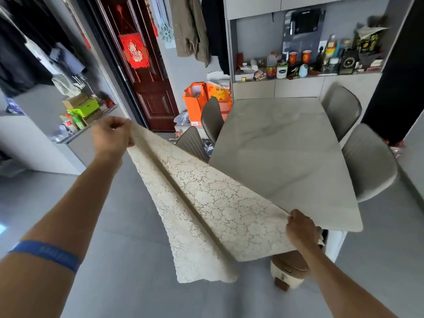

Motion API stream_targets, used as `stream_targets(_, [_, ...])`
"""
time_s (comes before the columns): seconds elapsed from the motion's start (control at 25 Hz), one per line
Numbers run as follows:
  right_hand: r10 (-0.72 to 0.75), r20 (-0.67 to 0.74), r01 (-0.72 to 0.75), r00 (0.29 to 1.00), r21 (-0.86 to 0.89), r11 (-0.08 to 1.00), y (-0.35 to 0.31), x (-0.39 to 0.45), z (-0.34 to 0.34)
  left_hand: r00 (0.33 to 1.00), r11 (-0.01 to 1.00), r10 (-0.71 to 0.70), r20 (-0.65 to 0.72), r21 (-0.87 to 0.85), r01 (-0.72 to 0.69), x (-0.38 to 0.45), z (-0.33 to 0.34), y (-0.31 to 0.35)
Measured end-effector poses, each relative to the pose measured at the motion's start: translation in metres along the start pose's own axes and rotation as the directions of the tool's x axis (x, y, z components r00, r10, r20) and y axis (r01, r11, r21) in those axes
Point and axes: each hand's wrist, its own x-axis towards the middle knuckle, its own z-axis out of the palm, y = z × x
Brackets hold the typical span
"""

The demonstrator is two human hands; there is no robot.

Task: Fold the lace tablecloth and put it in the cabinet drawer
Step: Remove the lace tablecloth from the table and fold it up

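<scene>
A cream lace tablecloth hangs in the air, folded into a long doubled strip stretched between my two hands. My left hand pinches its far upper end, raised at the left. Low at the right, beside the near corner of the table, my right hand grips the other end. The strip's lower edge sags toward the floor and its right part overlaps the table's near corner. No open drawer is in view.
A grey marble table stands ahead with grey chairs on both sides. A wall cabinet with a cluttered shelf is behind it. Orange bags sit by a dark red door. A small bin stands under the table corner.
</scene>
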Motion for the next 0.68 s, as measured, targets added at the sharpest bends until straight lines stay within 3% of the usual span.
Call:
stream_targets(0.16, [0.0,-0.05,-0.004,0.999,-0.069,0.998,0.03,0.008,-0.01,0.995,0.995,-0.098,0.028,-0.002,0.098,-0.006,-0.003,-0.05])
stream_targets(0.28, [-0.021,-0.107,0.023,0.994,0.017,1.0,0.034,0.019,-0.028,0.984,0.985,-0.168,0.064,0.035,0.166,-0.01,-0.01,-0.079])
stream_targets(0.44, [-0.099,-0.051,0.102,0.994,0.055,0.993,0.028,0.032,-0.054,0.969,0.971,-0.236,0.075,0.053,0.232,-0.031,-0.02,-0.113])
stream_targets(0.68, [-0.203,0.032,0.201,0.979,0.072,0.977,0.001,0.023,-0.053,0.94,0.963,-0.262,0.219,0.128,0.239,-0.084,0.0,-0.148])
